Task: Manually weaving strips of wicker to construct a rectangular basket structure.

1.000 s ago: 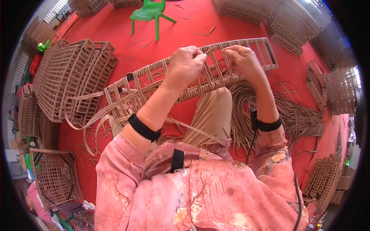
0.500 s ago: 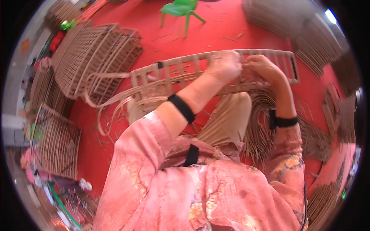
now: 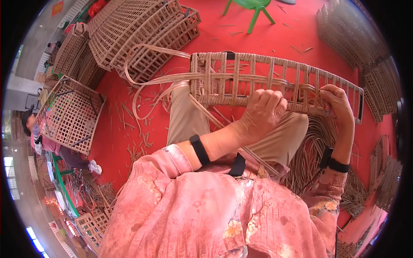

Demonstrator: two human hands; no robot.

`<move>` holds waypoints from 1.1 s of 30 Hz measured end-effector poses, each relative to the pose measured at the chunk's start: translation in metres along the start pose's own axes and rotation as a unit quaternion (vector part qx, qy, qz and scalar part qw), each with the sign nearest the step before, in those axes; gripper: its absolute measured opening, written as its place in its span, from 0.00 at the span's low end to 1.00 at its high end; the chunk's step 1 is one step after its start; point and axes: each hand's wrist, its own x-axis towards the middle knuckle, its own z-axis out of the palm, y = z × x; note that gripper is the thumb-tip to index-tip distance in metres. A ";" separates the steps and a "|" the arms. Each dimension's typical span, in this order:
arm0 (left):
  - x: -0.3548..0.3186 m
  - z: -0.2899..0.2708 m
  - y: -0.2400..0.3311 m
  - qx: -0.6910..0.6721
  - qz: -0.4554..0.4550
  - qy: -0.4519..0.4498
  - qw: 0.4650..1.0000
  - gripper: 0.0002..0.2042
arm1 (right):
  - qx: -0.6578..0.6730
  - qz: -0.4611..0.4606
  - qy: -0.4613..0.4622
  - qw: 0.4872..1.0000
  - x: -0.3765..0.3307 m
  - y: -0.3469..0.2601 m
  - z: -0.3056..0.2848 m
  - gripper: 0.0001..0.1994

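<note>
Across my knees lies a long, narrow woven rattan-like frame (image 3: 254,99) with crossbars wrapped in tan strips. Long flat weaving strips (image 3: 161,78) loop out past its left end and run lengthwise between the bars. My left hand (image 3: 263,111) is closed, knuckles up, beside the near rail at mid-length; what its curled fingers hold is hidden. Farther right, my right hand (image 3: 339,103) has thumb and fingers pinched together at the bars near the strip ends. Whether a strip is between them is too small to tell.
Stacked woven panels (image 3: 133,32) stand at the upper left. A person (image 3: 64,148) at the far left is behind a square lattice panel (image 3: 73,114). Coiled strips (image 3: 312,150) lie beside my right knee. A green chair (image 3: 254,5) stands ahead; scraps litter the red floor.
My left hand has come back from the frame's far rail to its near side. My right hand stays by the right part of the frame. The whole view has shifted.
</note>
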 end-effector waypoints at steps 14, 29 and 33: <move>0.026 -0.003 -0.051 -0.003 0.103 -0.121 0.987 0.18 | -0.048 -0.055 -0.010 0.997 0.015 -0.013 -0.006 0.11; 0.001 -0.085 -0.143 0.067 0.103 -0.168 0.978 0.24 | 0.038 0.038 -0.106 0.993 0.027 -0.076 0.090 0.08; -0.019 -0.106 -0.161 0.112 0.063 -0.186 0.974 0.23 | 0.042 -0.012 -0.112 0.993 0.025 -0.085 0.126 0.08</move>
